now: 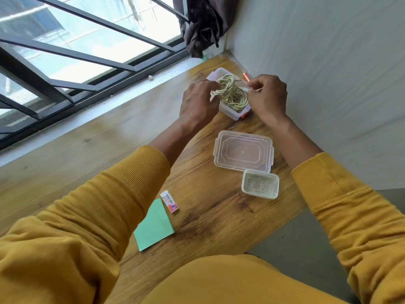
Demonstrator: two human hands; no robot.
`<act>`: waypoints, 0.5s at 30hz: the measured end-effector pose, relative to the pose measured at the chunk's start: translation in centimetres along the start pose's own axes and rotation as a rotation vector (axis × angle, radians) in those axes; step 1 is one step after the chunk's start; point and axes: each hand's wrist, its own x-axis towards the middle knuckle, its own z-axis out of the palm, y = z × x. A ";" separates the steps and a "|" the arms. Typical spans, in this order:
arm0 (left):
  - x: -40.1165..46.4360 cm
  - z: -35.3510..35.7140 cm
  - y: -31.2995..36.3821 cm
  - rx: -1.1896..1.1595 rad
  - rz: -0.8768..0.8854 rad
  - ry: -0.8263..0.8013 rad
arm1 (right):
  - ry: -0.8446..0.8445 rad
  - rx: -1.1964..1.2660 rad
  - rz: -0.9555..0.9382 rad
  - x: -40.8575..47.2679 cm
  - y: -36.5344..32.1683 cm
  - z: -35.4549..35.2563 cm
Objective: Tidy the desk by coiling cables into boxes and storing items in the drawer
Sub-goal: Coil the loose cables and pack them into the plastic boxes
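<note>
Two hands are working over the far box (pixel 228 110), a small clear tub standing near the wall at the back of the tabletop (pixel 197 216). A pale coiled cable (pixel 230 93) is sitting half in that box, its loops rising above the rim. The left hand (pixel 197 102) is pinching the loops on the window side, fingers curled onto the bundle. The right hand (pixel 268 97) is pinching the cable's loose plug end (pixel 246 89) on the wall side, thumb and fingertips closed on it.

What matters for the coming move, as I judge it, is that the free end is lying to the right of the coil, pointing roughly across the box toward the wall, so the right hand is the nearer one to tuck it down while the left is steadying the loops. The coil's long axis is running along the box, from the far end toward the person.

Nearer the person, a larger clear lid (pixel 243 151) is lying flat, just touching a smaller clear container (pixel 260 183). Further left, an eraser (pixel 169 201) is resting just beside a green paper pad (pixel 153 227). Some small orange thing (pixel 246 76) is lying beyond the box by the wall; I cannot tell what. No drawer is showing.
</note>
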 end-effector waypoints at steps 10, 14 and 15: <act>-4.4 0.2 -0.9 0.079 -0.063 -0.134 | -0.014 -0.013 -0.095 -3.2 0.0 -1.0; -6.5 1.2 -2.0 0.077 -0.160 -0.214 | -0.078 -0.065 -0.082 -5.5 1.6 -1.6; -6.9 1.5 -2.1 0.072 -0.176 -0.221 | -0.092 -0.080 -0.064 -5.9 2.1 -1.8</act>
